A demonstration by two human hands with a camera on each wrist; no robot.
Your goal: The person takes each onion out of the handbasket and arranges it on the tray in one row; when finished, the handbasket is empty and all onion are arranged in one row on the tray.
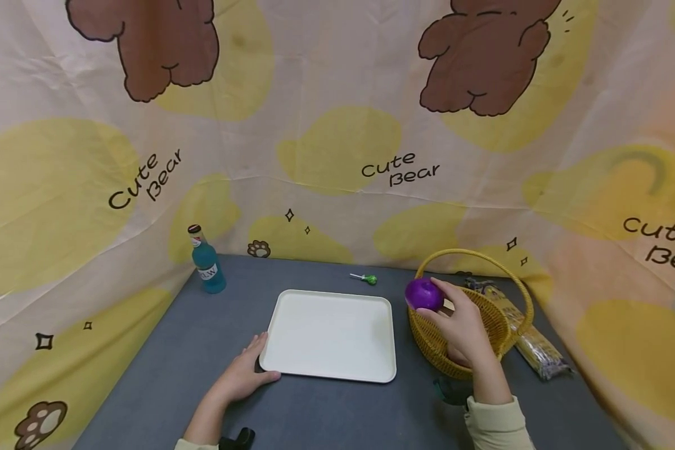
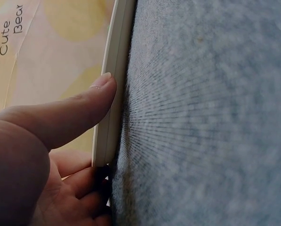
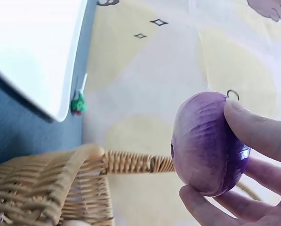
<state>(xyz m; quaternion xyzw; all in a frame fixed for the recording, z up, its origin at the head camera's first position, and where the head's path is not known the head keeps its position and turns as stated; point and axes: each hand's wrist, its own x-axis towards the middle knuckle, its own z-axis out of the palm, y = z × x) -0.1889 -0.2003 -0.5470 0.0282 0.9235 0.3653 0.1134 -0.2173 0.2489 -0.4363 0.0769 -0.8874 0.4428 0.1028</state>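
In the head view, my right hand [image 1: 462,322] holds a round purple onion [image 1: 424,295] between thumb and fingers, above the left rim of a yellow wicker basket [image 1: 427,347]. The right wrist view shows the onion [image 3: 206,143] pale on one side and deep purple on the other. My left hand [image 1: 244,369] rests at the near left corner of a white rectangular tray [image 1: 329,337], fingers along its left side. Up close, the left thumb [image 2: 84,108] lies straight against the tray's rim [image 2: 113,61]. What lies inside the basket is mostly hidden by my right hand.
A blue bottle [image 1: 207,265] stands at the back left of the grey table. Behind the tray lies a green lollipop [image 1: 368,279] with a white stick. A long clear-wrapped package [image 1: 540,353] lies right of the basket, whose tall handle [image 1: 472,252] arches up. Printed cloth hangs behind.
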